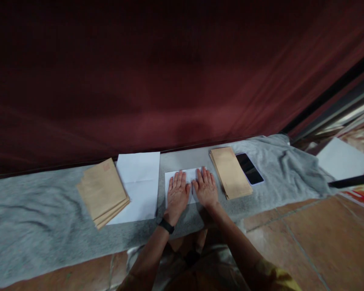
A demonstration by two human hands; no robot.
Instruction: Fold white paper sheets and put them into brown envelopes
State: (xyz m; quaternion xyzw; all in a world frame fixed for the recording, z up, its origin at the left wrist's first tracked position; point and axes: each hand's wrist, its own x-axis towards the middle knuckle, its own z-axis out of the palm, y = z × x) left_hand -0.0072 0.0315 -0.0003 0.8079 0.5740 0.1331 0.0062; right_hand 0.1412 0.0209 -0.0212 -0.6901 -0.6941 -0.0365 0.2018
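A sheet of white paper (186, 174), seemingly folded, lies on the grey cloth under both my hands. My left hand (178, 194), with a black band on its wrist, rests flat on the paper's left part, fingers stretched out. On the right part my right hand (206, 189) is also pressed flat, fingers extended and thumb pointing toward the left one. Close by on the right is a stack of brown envelopes (233, 171). Larger white sheets (141, 186) with a crease across them lie to the left, partly covered by another pile of brown envelopes (104, 188).
A phone (250, 169) lies right of the narrower envelope stack. Grey cloth (48, 218) covers the long, narrow surface. A dark red curtain-like sheet (170, 81) rises right behind it. Tiled floor (321, 238) shows in front, and a dark bar (352, 180) juts in at right.
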